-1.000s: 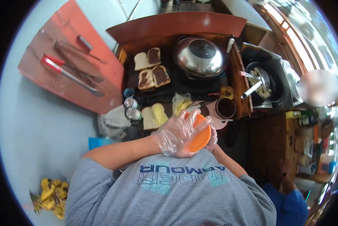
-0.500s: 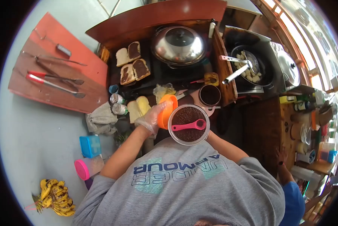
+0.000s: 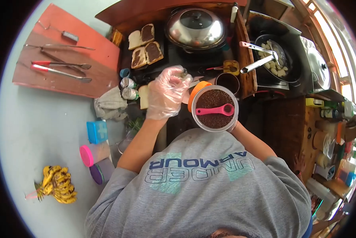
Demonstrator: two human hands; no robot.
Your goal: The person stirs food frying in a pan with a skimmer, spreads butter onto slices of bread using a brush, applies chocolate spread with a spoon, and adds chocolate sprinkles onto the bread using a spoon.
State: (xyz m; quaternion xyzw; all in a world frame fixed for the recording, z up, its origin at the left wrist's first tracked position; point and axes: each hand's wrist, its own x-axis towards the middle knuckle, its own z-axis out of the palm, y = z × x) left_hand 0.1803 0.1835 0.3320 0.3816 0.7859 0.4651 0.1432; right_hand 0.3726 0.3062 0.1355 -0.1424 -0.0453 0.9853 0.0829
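Note:
My left hand, in a clear plastic glove, is raised left of the jar with its fingers curled together; what they hold, if anything, is unclear. My right hand grips an open clear jar from below, mostly hidden by it. Dark sprinkles fill the jar, and a pink measuring spoon lies on them. The orange lid rests against the jar's left side. Behind my left hand, a bread slice is partly covered. Farther back lie slices with dark spread.
A lidded metal pan stands at the back, beside a dark cup. On the right, a wok holds pale chunks and utensils. Tongs lie on a red board at left. Another person's hand is at lower right.
The jar came into view uncovered and has moved right. My left hand has let go of the orange lid, which stays beside the jar, and has moved up with its fingers curled.

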